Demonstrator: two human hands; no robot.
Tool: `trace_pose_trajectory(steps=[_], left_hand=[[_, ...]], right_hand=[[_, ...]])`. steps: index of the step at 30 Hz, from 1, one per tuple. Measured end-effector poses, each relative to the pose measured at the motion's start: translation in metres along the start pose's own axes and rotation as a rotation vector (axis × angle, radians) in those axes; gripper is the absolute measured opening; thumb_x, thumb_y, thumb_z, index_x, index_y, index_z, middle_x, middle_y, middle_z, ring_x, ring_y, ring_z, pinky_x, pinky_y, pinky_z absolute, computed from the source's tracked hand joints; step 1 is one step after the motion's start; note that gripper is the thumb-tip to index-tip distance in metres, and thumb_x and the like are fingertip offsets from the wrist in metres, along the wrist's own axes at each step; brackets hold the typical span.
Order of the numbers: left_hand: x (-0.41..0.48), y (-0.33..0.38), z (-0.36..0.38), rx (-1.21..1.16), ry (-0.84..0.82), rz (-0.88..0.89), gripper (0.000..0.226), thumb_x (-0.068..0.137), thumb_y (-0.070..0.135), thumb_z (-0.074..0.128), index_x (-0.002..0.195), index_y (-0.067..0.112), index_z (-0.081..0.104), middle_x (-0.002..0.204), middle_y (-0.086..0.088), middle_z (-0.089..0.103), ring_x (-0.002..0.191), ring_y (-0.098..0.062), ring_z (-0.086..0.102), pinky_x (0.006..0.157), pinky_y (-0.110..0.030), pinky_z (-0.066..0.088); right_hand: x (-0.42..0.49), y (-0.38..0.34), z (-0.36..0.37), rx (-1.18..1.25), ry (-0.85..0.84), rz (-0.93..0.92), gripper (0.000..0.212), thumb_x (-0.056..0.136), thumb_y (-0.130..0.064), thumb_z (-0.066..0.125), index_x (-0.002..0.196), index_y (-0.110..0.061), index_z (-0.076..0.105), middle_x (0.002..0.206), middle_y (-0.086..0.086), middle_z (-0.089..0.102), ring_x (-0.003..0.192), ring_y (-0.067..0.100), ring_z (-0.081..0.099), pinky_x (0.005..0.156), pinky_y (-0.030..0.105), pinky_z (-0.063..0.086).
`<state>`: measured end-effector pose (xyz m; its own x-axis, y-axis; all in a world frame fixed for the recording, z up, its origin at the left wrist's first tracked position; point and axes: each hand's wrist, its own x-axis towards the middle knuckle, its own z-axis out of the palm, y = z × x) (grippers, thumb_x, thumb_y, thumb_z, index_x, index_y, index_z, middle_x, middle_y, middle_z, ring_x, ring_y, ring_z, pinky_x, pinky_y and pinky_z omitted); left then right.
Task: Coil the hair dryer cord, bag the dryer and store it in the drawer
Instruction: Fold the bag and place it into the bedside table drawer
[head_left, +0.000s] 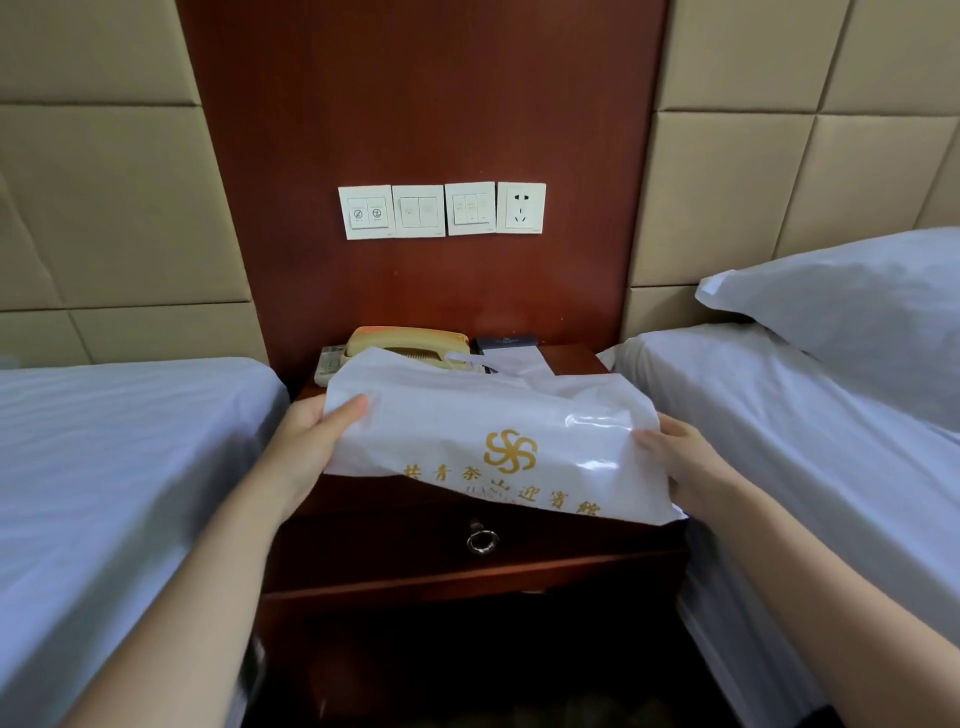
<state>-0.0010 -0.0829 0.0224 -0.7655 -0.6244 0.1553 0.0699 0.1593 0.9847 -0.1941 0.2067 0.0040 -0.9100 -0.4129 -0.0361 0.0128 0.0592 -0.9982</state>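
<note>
while both hands held it over the bench: bag (488, 431) sat above the bench (571, 358) top, its near edge hanging past the front, over the shut drawer (405, 545).
left hand (311, 441): closed on the bag's left end, thumb on top, fingers underneath.
right hand (680, 462): closed on the bag's right end, fingertips hidden by plastic.
handling: thin, soft, slippery plastic that crinkled; judged bulky and lumpy if the dryer was inside, so best held under the bulk, not by the film alone.
dryer and cord: not visible; the bag was opaque, so i could not tell if they were inside.
hidden: phone (410, 345) half covered by the bag; drawer ring (483, 540) plain to see.
</note>
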Motion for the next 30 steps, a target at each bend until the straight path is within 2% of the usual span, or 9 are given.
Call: trace_pose_trajectory(steps=[5, 11, 17, 21, 23, 24, 25, 27, 30], left_hand=[[-0.002, -0.005, 0.009, 0.277, 0.144, 0.028, 0.025, 0.094, 0.032, 0.052, 0.103, 0.012, 0.065, 0.095, -0.005, 0.067, 0.095, -0.024, 0.061, 0.083, -0.035, 0.045], [0.004, -0.014, 0.009, 0.452, 0.263, 0.005, 0.033, 0.094, 0.027, 0.049, 0.068, 0.007, 0.05, 0.068, -0.008, 0.042, 0.07, -0.023, 0.04, 0.063, -0.032, 0.028], [0.008, -0.034, 0.004, 0.724, 0.041, -0.241, 0.043, 0.093, 0.014, 0.048, 0.055, 0.017, 0.028, 0.059, -0.003, 0.026, 0.057, -0.019, 0.026, 0.057, -0.032, 0.016], [0.007, -0.03, 0.001, 0.786, -0.021, -0.403, 0.035, 0.087, 0.012, 0.045, 0.055, 0.013, 0.031, 0.057, -0.006, 0.035, 0.052, -0.023, 0.034, 0.054, -0.028, 0.025], [0.01, -0.023, 0.006, 0.8, 0.048, -0.358, 0.028, 0.087, 0.024, 0.047, 0.065, 0.011, 0.036, 0.067, -0.013, 0.048, 0.062, -0.032, 0.05, 0.057, -0.03, 0.029], [0.013, -0.021, 0.011, 0.807, 0.1, -0.312, 0.026, 0.088, 0.032, 0.048, 0.077, 0.01, 0.042, 0.099, -0.03, 0.056, 0.079, -0.036, 0.057, 0.062, -0.032, 0.033], [0.014, -0.02, 0.017, 0.793, 0.147, -0.261, 0.031, 0.088, 0.038, 0.049, 0.097, 0.009, 0.044, 0.095, -0.012, 0.055, 0.094, -0.037, 0.058, 0.068, -0.034, 0.037], [0.017, -0.02, 0.03, 0.762, 0.207, -0.149, 0.046, 0.089, 0.039, 0.053, 0.122, 0.014, 0.032, 0.103, -0.002, 0.042, 0.101, -0.035, 0.054, 0.078, -0.036, 0.041], [0.028, -0.027, 0.04, 0.788, 0.242, -0.007, 0.021, 0.091, 0.023, 0.051, 0.107, 0.02, 0.039, 0.104, -0.008, 0.053, 0.089, -0.033, 0.052, 0.073, -0.038, 0.04]], right_hand=[[0.007, -0.003, -0.001, 0.033, 0.006, 0.151, 0.032, 0.087, -0.033, 0.06, 0.103, -0.005, 0.063, 0.096, 0.01, 0.066, 0.089, 0.027, 0.063, 0.087, 0.039, 0.049], [0.018, -0.003, 0.001, -0.018, 0.2, -0.042, 0.031, 0.093, -0.036, 0.05, 0.08, -0.008, 0.056, 0.077, 0.011, 0.05, 0.071, 0.023, 0.048, 0.062, 0.029, 0.039], [0.02, 0.014, -0.012, -0.51, 0.206, -0.032, 0.044, 0.092, -0.025, 0.05, 0.053, -0.011, 0.036, 0.056, 0.005, 0.035, 0.055, 0.02, 0.033, 0.053, 0.028, 0.026], [0.019, 0.012, -0.014, -0.603, 0.141, 0.017, 0.013, 0.085, -0.012, 0.053, 0.095, -0.007, 0.06, 0.088, 0.006, 0.062, 0.086, 0.026, 0.06, 0.073, 0.034, 0.049], [0.021, 0.006, -0.01, -0.497, 0.124, 0.026, 0.037, 0.084, -0.018, 0.057, 0.12, -0.011, 0.049, 0.107, 0.007, 0.06, 0.096, 0.026, 0.059, 0.076, 0.035, 0.049], [0.023, 0.004, -0.007, -0.457, 0.124, 0.012, 0.053, 0.086, -0.022, 0.059, 0.133, -0.012, 0.038, 0.12, 0.009, 0.057, 0.101, 0.026, 0.058, 0.076, 0.033, 0.047], [0.024, 0.001, -0.003, -0.435, 0.13, 0.001, 0.064, 0.087, -0.024, 0.059, 0.142, -0.013, 0.027, 0.13, 0.01, 0.051, 0.106, 0.028, 0.056, 0.078, 0.033, 0.044], [0.03, -0.003, 0.007, -0.468, 0.171, -0.052, 0.068, 0.09, -0.023, 0.058, 0.145, -0.015, 0.019, 0.138, 0.012, 0.045, 0.114, 0.033, 0.052, 0.082, 0.034, 0.043], [0.041, -0.009, 0.019, -0.523, 0.258, -0.188, 0.046, 0.09, -0.015, 0.049, 0.133, -0.022, 0.034, 0.128, 0.012, 0.053, 0.101, 0.034, 0.053, 0.079, 0.037, 0.046]])
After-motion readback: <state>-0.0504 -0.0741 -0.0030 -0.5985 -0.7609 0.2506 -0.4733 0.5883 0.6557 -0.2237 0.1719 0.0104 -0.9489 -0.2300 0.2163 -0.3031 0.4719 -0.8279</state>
